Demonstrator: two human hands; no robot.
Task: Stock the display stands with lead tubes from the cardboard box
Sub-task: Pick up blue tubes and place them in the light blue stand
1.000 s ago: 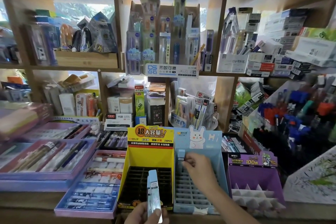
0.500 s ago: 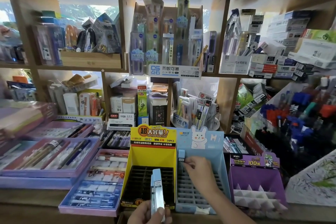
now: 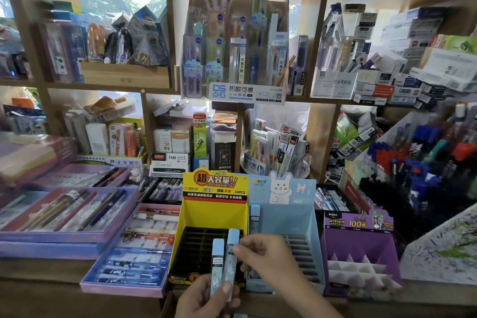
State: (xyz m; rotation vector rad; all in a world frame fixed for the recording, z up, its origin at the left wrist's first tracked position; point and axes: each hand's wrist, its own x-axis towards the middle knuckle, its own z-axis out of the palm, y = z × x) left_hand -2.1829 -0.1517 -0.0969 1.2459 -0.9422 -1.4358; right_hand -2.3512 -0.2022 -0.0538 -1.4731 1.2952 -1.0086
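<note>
Lead tubes (image 3: pixel 217 266) lower centre: left hand (image 3: pixel 204 299) fingers clamped on pair as ready supply; right hand (image 3: pixel 268 258) fingers pinched one tube's top, probably bound for blue display stand (image 3: pixel 284 217).

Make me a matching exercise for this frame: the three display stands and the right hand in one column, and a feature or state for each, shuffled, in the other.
Column one:
1. yellow stand
2. blue stand
3. purple stand
4. right hand

Column two:
A. has white dividers
B. pinches the held tube with its fingers
C. has a black grid of slots
D. has one upright tube at its back left

Pairs: 1-C; 2-D; 3-A; 4-B
</note>
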